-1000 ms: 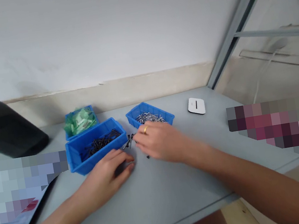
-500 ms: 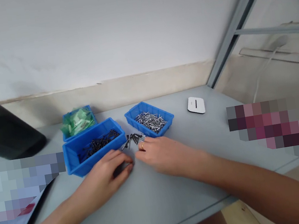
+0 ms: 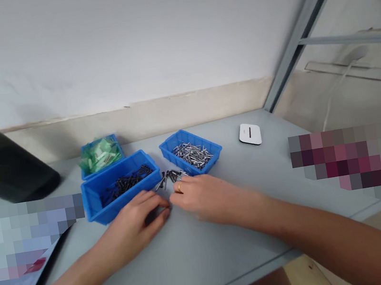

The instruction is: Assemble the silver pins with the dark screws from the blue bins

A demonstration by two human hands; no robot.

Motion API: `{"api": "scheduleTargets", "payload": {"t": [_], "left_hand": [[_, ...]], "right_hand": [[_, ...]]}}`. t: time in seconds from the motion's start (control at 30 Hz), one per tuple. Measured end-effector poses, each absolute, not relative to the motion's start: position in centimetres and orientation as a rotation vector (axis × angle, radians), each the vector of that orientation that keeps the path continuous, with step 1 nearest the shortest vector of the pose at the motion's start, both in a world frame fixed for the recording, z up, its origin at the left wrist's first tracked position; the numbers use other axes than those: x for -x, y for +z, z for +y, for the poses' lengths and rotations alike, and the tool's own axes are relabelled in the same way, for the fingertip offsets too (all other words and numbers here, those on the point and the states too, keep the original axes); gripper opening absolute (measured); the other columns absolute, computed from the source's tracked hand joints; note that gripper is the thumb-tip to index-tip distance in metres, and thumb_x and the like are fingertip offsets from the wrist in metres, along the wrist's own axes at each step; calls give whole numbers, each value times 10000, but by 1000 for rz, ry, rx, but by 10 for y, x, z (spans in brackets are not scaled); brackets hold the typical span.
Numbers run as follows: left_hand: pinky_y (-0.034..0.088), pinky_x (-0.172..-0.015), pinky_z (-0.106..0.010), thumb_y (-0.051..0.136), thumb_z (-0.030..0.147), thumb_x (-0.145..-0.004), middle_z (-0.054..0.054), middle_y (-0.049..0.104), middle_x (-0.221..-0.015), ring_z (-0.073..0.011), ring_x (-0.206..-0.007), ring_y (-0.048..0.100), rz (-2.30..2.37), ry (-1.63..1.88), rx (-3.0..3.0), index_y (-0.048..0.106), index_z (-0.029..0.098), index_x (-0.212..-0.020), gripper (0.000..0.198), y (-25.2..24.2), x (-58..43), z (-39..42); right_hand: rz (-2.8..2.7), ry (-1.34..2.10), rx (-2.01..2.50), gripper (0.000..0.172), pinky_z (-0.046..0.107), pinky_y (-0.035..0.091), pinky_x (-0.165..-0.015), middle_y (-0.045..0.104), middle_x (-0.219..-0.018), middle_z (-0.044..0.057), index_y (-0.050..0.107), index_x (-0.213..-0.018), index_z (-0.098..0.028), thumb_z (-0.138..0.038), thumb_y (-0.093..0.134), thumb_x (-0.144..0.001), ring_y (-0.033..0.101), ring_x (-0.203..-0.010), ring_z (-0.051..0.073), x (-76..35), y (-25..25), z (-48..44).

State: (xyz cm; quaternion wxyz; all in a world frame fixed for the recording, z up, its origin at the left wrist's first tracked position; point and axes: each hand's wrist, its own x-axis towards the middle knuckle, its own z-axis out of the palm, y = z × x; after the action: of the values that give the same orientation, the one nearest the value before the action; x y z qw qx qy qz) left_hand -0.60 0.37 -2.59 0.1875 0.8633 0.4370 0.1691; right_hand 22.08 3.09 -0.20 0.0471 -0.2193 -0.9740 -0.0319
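My left hand (image 3: 136,221) rests on the tabletop at the near side of the longer blue bin (image 3: 95,214). Its thumb and index tip nearly meet in a curl; anything between them is too small to make out. Close by on the right, my right hand (image 3: 203,200), with a ring on one finger, has its fingers bent and pressed together, fingertips hidden. Just beyond both hands lies a small mixed pile of dark screws and silver nails (image 3: 171,176). Dark screws (image 3: 130,182) fill part of the longer bin. Silver nails (image 3: 194,155) lie in the other blue bin (image 3: 217,153).
Behind the longer bin stands a blue bin holding green plastic packets (image 3: 101,155). A white square device (image 3: 250,134) lies at the right. A dark bottle (image 3: 6,164) stands at the left, above a blurred screen-like object (image 3: 18,266). The wall (image 3: 146,48) closes off the back.
My right hand's fingertips have shifted slightly left, towards my left hand. The left hand stays almost where it was. The bins and pile look the same.
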Motion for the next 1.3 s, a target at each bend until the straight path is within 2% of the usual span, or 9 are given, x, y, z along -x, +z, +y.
{"api": "scheduleTargets", "payload": {"t": [0.17,0.37,0.6,0.77,1.3], "left_hand": [[487,-719,-309,461,321,-983,-25,627,-841,-194,-807,602,1223,506,-2428,651,204,-885,244,-26,4,4],[495,-675,-262,494,297,-963,7,637,-821,-161,-753,613,1194,639,-2353,617,205,-854,188,-20,2,2],[518,-716,-260,496,289,-955,8,638,-824,-169,-815,629,1129,687,-2292,612,201,-833,190,-18,2,0],[506,-694,-247,501,273,-953,15,641,-799,-156,-767,621,1131,717,-2251,619,200,-818,193,-16,2,-2],[511,-751,-233,551,291,-926,21,675,-822,-153,-777,611,1121,837,-2135,647,224,-822,158,-13,1,-3]], "right_hand": [[-2842,-130,582,177,328,489,-728,599,-945,62,566,-949,-157,-46,431,-921,555,-886,199,-217,0,28],[-2737,-142,479,154,302,492,-779,601,-1015,70,558,-964,-156,-68,438,-922,558,-923,179,-215,-1,26],[-2614,-99,412,194,291,492,-852,632,-989,74,604,-932,-145,-129,412,-961,589,-929,161,-211,-2,27],[-2506,-56,417,200,291,484,-896,648,-951,69,632,-944,-136,-154,434,-962,601,-939,159,-209,-3,28],[-2326,-70,464,242,241,458,-842,662,-865,41,621,-915,-145,-275,446,-1021,584,-821,121,-207,-2,27]]}}
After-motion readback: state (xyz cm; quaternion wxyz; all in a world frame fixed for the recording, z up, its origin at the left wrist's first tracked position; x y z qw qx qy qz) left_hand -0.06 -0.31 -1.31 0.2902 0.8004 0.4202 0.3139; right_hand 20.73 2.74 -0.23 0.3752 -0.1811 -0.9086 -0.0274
